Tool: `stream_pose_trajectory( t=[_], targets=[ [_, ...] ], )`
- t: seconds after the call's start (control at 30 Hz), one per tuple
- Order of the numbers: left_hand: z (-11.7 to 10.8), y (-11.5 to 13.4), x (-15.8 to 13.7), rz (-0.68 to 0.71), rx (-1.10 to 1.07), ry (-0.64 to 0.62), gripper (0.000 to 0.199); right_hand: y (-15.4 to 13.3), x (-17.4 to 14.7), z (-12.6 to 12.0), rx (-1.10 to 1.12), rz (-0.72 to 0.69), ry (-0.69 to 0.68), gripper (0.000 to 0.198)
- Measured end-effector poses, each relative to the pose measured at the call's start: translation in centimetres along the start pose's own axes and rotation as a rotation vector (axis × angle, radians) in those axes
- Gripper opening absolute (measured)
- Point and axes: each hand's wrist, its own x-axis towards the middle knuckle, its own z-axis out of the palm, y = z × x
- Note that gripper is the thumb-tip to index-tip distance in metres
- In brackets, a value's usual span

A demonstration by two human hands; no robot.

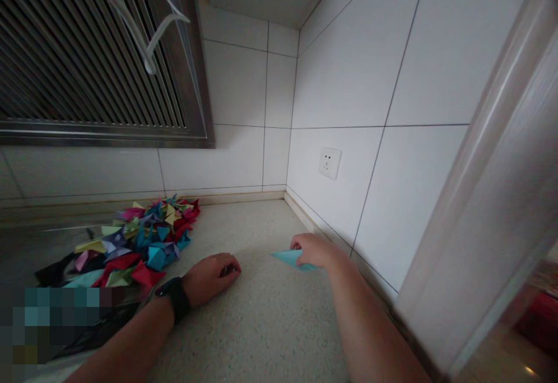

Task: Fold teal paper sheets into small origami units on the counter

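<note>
My right hand (pixel 311 249) pinches a pale turquoise folded paper (pixel 290 257) just above or on the speckled countertop (pixel 257 325). The paper is a long, narrow shape with its point toward the left, and its right end is partly behind my fingers. My left hand (pixel 213 278), with a dark watch (pixel 176 299) at the wrist, lies on the counter with its fingers curled in; nothing shows in them. To its left spreads a heap of folded paper pieces (pixel 157 255) in red, blue, yellow, green, pink and purple.
White tiled walls (pixel 340 69) meet in a corner behind the counter, with a power socket (pixel 330 163) on the right one. A slatted metal vent (pixel 100 63) with a hanging white cable (pixel 148 60) is at upper left. A pale door frame (pixel 475 174) bounds the right.
</note>
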Motion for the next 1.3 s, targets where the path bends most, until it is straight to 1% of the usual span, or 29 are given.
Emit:
stream_pose_trajectory(
  t=[0.1,0.27,0.4,0.57,0.7,0.9,1.03,1.3],
  targets=[
    [-0.1,0.1,0.0,0.013,0.024,-0.007,0.028,0.5,0.2,0.1,-0.010,0.001,-0.024,0.040],
    [-0.2,0.2,0.0,0.001,0.038,-0.007,0.028,0.9,0.5,0.0,-0.008,-0.008,-0.019,0.044],
    [-0.3,0.3,-0.1,0.007,0.043,-0.011,0.027,0.7,0.3,-0.3,-0.073,-0.018,-0.012,0.032],
    [-0.1,0.1,0.0,0.011,0.047,-0.011,0.028,0.7,0.2,-0.3,-0.093,-0.007,-0.031,0.041],
    [-0.1,0.0,0.1,0.006,0.033,-0.015,0.029,0.8,0.3,-0.2,-0.088,-0.007,-0.086,0.042],
    [-0.1,0.0,0.0,0.008,0.035,-0.015,0.031,0.8,0.2,-0.5,-0.060,-0.027,-0.090,0.048],
    [-0.1,0.0,-0.1,-0.004,0.042,-0.026,0.031,0.9,0.2,-0.6,-0.032,-0.034,-0.134,0.050],
    [-0.2,0.1,-0.1,-0.015,0.037,-0.029,0.027,0.5,-0.1,-0.9,-0.019,-0.088,-0.140,0.042]
  ],
)
